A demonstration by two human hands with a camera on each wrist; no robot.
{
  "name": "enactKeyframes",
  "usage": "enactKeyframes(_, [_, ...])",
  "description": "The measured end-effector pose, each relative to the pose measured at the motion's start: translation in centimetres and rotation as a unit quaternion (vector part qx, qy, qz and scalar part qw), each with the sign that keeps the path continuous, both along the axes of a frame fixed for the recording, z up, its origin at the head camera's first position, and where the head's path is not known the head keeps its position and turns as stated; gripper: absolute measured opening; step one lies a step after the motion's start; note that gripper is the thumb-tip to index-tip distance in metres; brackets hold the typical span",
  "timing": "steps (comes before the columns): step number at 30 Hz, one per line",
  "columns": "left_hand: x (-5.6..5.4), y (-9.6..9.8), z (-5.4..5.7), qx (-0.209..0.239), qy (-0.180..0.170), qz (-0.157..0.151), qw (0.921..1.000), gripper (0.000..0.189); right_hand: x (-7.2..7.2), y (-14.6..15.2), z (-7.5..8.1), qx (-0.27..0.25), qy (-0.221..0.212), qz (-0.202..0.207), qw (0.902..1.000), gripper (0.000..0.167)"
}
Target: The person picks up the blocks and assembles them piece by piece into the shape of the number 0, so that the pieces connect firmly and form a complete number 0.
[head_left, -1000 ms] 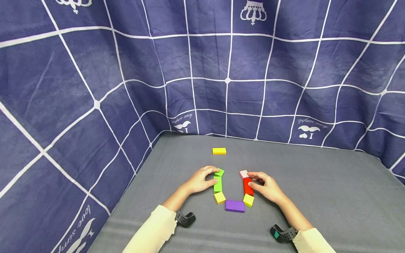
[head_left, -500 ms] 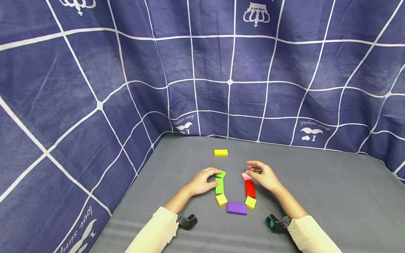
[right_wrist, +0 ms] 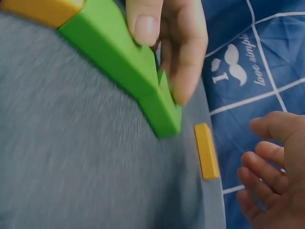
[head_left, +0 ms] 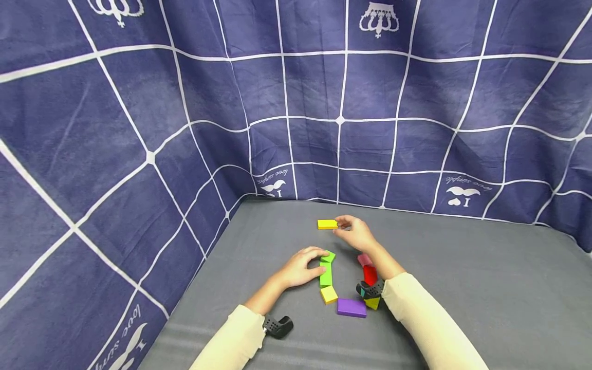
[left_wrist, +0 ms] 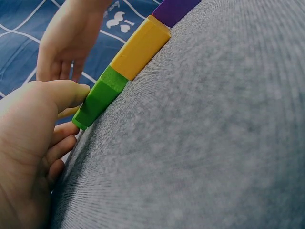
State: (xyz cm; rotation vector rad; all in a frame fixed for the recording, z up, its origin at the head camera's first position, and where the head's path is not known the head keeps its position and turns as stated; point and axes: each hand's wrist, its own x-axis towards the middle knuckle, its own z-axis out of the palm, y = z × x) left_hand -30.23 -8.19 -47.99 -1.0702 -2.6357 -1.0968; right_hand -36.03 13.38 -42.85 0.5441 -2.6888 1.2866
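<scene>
My left hand rests against two green blocks: its thumb lies on the long green block, and the index finger touches the small green block beyond. My right hand reaches far forward, fingertips at the right end of a yellow rectangular block. In the right wrist view, thumb and fingers are spread, with a gap to that block. A yellow block and a purple block continue the curved row. Under my right forearm, a pink block and red block are partly hidden.
Another yellow block shows partly below the right wrist camera. All blocks lie on a grey tabletop. A blue curtain with white lines hangs behind and to the left of it.
My right hand has left the pink and red blocks and moved forward and left to the far yellow block. The left hand stays at the green blocks. The head view has shifted slightly.
</scene>
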Motion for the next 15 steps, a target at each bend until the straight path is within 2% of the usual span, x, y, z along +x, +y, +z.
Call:
enactKeyframes(5, [-0.2, -0.1, 0.1, 0.000, 0.010, 0.000, 1.0000, 0.037, -1.6, -1.5, -0.8, 0.016, 0.023, 0.000, 0.9996, 0.036])
enactKeyframes(10, [-0.2, 0.0, 0.0, -0.002, 0.012, -0.004, 0.9999, 0.037, -2.7, -1.7, -1.8, 0.067, 0.094, 0.033, 0.9928, 0.036])
enactKeyframes(13, [-0.2, 0.1, -0.2, -0.003, 0.008, -0.005, 1.0000, 0.037, -3.1, -2.1, -2.1, 0.107, 0.097, 0.043, 0.9886, 0.037])
enactKeyframes(15, [-0.1, 0.1, -0.2, -0.002, 0.005, -0.004, 1.0000, 0.037, -3.2, -2.6, -2.0, 0.136, 0.072, 0.040, 0.9873, 0.038])
